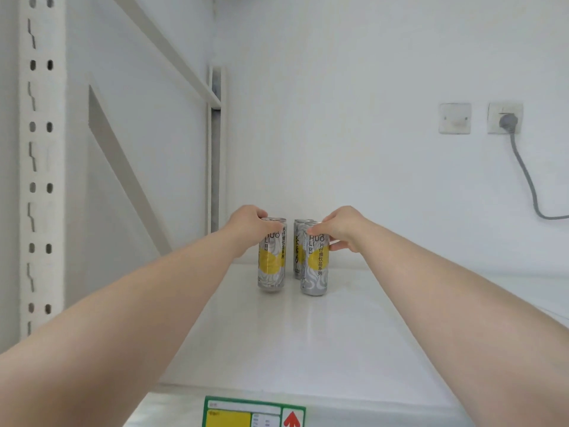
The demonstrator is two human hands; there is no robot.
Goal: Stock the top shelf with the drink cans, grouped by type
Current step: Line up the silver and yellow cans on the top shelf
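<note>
On the shelf [308,334], both hands [246,221] [341,226] grip upright cans [271,260] [314,266].

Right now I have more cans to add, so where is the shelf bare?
Bare: the shelf in front of the cans, and to both sides. Crowded: mid-back, where the left can, right can and one behind cluster under both hands.

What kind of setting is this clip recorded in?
Probably a mock or back-room retail shelf. A white shelf on a slotted upright carries a green and yellow price label on its front edge, and both hands place matching silver and yellow drink cans.
</note>
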